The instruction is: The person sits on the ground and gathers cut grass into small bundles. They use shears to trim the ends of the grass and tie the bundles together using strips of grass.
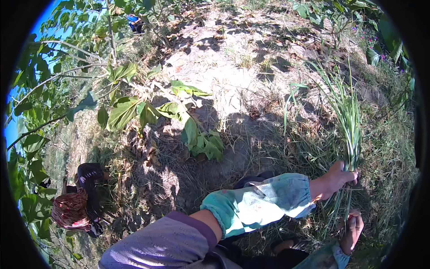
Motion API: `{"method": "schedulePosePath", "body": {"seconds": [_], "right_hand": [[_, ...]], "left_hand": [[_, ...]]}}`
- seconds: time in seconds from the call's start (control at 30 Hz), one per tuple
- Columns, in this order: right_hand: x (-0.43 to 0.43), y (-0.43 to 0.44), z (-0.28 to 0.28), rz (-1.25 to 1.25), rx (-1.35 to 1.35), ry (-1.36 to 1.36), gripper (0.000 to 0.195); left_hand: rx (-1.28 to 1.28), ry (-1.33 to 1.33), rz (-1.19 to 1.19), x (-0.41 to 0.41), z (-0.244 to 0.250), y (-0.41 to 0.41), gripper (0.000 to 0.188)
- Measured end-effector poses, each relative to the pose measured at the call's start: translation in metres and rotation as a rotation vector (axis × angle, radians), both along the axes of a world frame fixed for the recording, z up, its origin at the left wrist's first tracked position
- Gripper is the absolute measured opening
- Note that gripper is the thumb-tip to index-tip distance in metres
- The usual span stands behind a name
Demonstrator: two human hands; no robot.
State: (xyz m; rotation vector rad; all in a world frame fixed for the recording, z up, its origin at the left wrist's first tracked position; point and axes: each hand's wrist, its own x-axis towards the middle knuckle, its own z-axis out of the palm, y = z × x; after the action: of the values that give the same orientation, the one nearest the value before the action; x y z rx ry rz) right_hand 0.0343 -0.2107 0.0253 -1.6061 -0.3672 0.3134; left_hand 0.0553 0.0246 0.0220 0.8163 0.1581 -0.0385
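A bundle of long green grass [351, 134] stands out from my left hand [337, 178], whose fingers close around its lower stalks. Below that fist the stalk ends hang loose and spread. My right hand [352, 228] is at these lower ends with its fingers curled; whether it pinches a few stalks cannot be made out. A teal sleeve cover [262, 205] wraps my left forearm, and a similar cuff shows at my right wrist.
Leafy branches [124, 114] reach in from the left. A co-worker in a red patterned head covering [70, 210] bends low at the left, and another person in blue [134, 22] is far off. Dry grass and sunlit soil [215, 67] lie ahead; pink flowers grow at the upper right.
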Motion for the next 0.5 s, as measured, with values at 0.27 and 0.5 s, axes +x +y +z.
{"method": "schedulePosePath", "body": {"seconds": [0.27,0.5], "right_hand": [[0.019,-0.001,-0.042,-0.341,0.439,0.372,0.047],[0.021,0.012,-0.033,-0.451,0.527,0.357,0.032]], "left_hand": [[0.010,0.032,0.104,-0.009,0.002,-0.026,0.021],[-0.005,0.013,0.019,-0.008,0.003,-0.018,0.025]]}}
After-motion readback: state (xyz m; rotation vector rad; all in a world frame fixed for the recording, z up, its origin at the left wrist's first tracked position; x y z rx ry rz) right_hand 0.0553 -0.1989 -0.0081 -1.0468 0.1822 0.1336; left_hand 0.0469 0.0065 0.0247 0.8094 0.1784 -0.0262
